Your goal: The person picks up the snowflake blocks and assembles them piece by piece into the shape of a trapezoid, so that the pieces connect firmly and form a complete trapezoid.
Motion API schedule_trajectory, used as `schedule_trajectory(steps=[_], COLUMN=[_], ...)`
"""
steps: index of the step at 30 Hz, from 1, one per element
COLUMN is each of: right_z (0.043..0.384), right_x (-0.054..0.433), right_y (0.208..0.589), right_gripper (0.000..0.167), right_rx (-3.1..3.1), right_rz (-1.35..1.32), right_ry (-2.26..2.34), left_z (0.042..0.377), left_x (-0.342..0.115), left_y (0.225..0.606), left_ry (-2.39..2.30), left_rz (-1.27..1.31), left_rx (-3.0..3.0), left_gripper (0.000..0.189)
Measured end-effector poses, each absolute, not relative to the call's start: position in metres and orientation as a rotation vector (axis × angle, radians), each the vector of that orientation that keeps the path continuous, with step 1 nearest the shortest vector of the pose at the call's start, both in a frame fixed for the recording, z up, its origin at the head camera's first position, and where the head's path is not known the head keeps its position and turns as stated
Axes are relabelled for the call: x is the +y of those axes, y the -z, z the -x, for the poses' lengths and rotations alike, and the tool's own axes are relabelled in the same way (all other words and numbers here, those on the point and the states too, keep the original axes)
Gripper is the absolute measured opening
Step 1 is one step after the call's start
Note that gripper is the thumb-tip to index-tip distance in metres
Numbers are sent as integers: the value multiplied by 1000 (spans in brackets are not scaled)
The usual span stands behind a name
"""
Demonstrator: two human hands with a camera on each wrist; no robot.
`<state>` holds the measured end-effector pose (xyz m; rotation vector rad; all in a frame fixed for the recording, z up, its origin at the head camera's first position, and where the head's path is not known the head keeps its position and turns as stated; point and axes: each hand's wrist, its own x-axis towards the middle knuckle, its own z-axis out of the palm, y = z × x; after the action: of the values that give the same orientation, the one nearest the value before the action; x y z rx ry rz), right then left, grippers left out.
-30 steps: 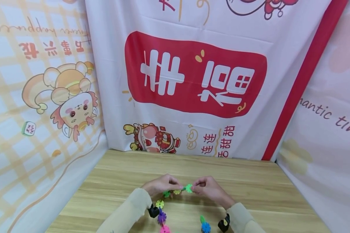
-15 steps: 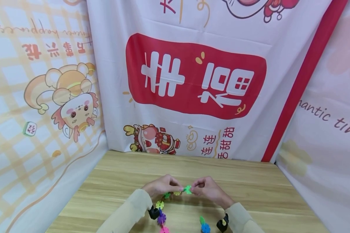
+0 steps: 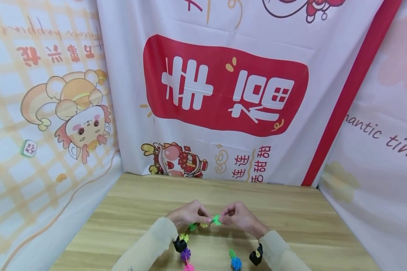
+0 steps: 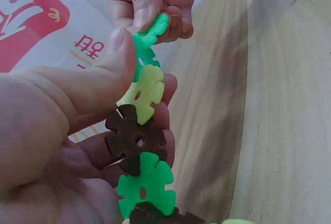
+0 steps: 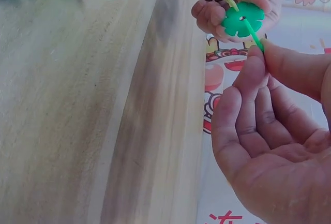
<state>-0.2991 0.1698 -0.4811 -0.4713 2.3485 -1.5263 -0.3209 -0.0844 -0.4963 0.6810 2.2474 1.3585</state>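
Observation:
Notched plastic snowflake discs are slotted together into a chain. My left hand [image 3: 190, 213] holds the chain near its end, thumb over a darker green disc [image 4: 145, 57] and fingers behind. Down from there in the left wrist view follow a pale yellow disc [image 4: 149, 90], a brown disc [image 4: 126, 137] and another green disc [image 4: 161, 180]. Thumb and forefinger of my right hand [image 3: 241, 218] pinch a light green disc [image 4: 156, 30], seen nearly edge-on in the right wrist view. It meets the darker green disc at the slots.
The chain curves toward me past a yellow disc [image 3: 184, 237], a purple disc [image 3: 185, 254] and a pink disc [image 3: 188, 267]. A blue disc [image 3: 236, 263] and an attached green disc [image 3: 232, 254] lie on the wooden table [image 3: 149, 192]. Printed cloth [image 3: 129, 113] hangs behind.
The light green disc has turned between my hands and now shows at a different tilt. My right fingertips have come slightly closer to the left ones. The head view has shifted slightly.

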Motion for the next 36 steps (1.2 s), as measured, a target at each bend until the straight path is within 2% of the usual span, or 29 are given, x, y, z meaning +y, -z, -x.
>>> schedule_trajectory(steps=[8,15,19,27,36], right_z=[298,296,292,267,241], right_x=[169,189,207,231,224], right_y=[474,469,463,462,479], right_gripper=[11,23,22,13,15], right_rx=[2361,2378,2436,2416,2317], right_rz=[445,521,609,694,711], right_ry=[1541,1441,1305,1047,1031], left_z=[325,328,327,326,322], left_x=[-81,-81,-82,-84,-82], left_y=[488,486,489,495,496], left_ry=[-1342,-1393,-1296,-1280,-1299], left_rz=[-702,-612,-650,-624,-590], left_rx=[2253,2093,2172,2219,2222], left_gripper=[11,21,22,22,22])
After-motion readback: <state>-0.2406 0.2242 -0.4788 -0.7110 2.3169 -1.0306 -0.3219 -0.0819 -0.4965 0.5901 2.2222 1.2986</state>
